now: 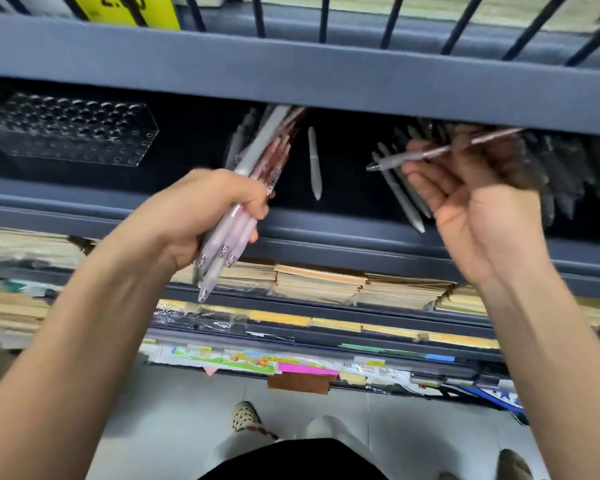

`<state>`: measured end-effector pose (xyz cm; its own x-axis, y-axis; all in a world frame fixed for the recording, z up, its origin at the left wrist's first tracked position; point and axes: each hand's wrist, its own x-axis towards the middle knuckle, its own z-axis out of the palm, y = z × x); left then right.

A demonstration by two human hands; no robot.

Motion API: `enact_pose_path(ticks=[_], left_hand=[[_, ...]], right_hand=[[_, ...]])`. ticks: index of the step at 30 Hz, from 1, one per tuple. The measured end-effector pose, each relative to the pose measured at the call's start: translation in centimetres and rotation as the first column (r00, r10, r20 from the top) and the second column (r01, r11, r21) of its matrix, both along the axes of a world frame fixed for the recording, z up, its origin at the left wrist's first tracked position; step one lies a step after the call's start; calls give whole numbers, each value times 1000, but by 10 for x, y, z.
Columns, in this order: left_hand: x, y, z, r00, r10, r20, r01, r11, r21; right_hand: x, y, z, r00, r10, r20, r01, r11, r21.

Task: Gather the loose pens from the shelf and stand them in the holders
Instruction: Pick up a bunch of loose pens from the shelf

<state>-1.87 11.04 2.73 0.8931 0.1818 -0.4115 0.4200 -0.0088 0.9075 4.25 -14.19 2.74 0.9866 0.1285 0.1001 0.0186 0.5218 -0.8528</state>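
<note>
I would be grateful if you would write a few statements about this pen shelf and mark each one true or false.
1. The left hand grips a bundle of pens. True.
2. The right hand holds nothing. False: it pinches a single pen.
3. The clear holder at the left is packed with pens. False: no pens stand in the holes that show.
4. A grey pen sits alone between the two hands. True.
</note>
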Motion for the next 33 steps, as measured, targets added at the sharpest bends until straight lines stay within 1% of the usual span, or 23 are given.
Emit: enact_pose_path(ticks=[2, 6, 10, 15, 17, 19, 24, 27, 29, 33], left_hand=[[-18, -1, -6, 998, 51, 29, -50, 998, -32], [-55, 3, -22, 988, 151, 22, -149, 987, -66], [-94, 6, -39, 962, 269, 53, -262, 959, -109], [-141, 11, -62, 880, 455, 133, -444, 890, -108], [-158, 17, -67, 834, 527, 164, -514, 850, -116], [-174, 27, -70, 803, 565, 190, -558, 825, -93], [-206, 72, -71, 770, 597, 224, -599, 798, -66], [-219, 110, -71, 766, 601, 229, -606, 793, -54], [-224, 138, -69, 778, 585, 229, -593, 804, -39], [-225, 195, -69, 793, 558, 245, -561, 825, -62]], right_hand=[[-6, 0, -6, 996, 90, 15, -90, 996, -18], [-19, 7, -18, 964, 262, 35, -253, 951, -177], [-31, 25, -31, 927, 373, 25, -351, 891, -289], [-51, 63, -42, 860, 510, 22, -459, 791, -403], [-60, 81, -45, 824, 566, 32, -506, 759, -410], [-69, 102, -46, 794, 606, 44, -538, 734, -415], [-87, 160, -51, 753, 654, 65, -558, 688, -463], [-99, 199, -53, 746, 658, 100, -543, 689, -480], [-106, 227, -51, 771, 624, 124, -498, 713, -493], [-114, 282, -44, 866, 464, 189, -327, 809, -489]])
